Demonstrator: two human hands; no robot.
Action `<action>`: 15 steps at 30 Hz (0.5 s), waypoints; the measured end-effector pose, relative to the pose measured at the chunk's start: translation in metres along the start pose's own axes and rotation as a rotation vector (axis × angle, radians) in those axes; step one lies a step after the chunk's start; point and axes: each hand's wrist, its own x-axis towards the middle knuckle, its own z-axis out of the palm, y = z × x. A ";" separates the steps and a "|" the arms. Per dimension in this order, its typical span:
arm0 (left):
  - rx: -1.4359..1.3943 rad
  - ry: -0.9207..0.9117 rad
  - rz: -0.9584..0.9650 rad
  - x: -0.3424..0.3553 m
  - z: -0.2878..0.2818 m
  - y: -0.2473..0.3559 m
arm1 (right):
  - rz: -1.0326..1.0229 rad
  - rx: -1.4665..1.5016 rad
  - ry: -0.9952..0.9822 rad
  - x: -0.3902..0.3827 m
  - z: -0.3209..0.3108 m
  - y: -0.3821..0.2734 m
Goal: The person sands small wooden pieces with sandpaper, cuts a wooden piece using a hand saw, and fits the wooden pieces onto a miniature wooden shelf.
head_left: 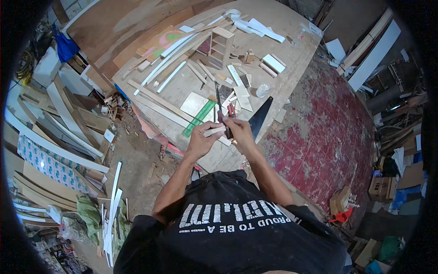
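My left hand (200, 140) is closed around a small pale wood piece (214, 131) over the near end of the workbench. Close beside it, my right hand (239, 131) has its fingers wrapped round the brownish handle of a long, thin, dark tool (218, 97). The tool points away from me; whether it is a file or a blade is unclear. Just beyond the hands lies a red-handled tool (231, 110). To their left is a green see-through ruler (199, 119), and to the right a dark handsaw blade (262, 115).
Wood strips (157, 98) and offcuts cover the workbench (292, 50). A small wooden shelf unit (221, 49) stands farther back, with a clear cup (263, 90) near the right edge. Curved boards (68, 114) lean at left; a worn red floor (315, 150) lies right.
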 end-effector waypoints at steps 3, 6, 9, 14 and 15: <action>-0.056 0.061 -0.080 0.001 -0.004 -0.009 | -0.107 -0.003 0.044 -0.003 0.007 -0.010; -0.126 0.021 -0.099 0.002 -0.008 -0.018 | -0.559 -0.472 0.163 -0.027 0.008 -0.006; -0.162 0.003 -0.093 0.005 -0.005 -0.017 | -0.820 -0.699 0.203 -0.026 0.014 0.002; -0.142 0.007 -0.129 0.000 0.002 -0.016 | -1.003 -0.881 0.231 -0.020 0.016 0.005; -0.157 0.028 -0.103 0.004 -0.001 -0.017 | -0.983 -0.871 0.243 -0.014 0.022 0.000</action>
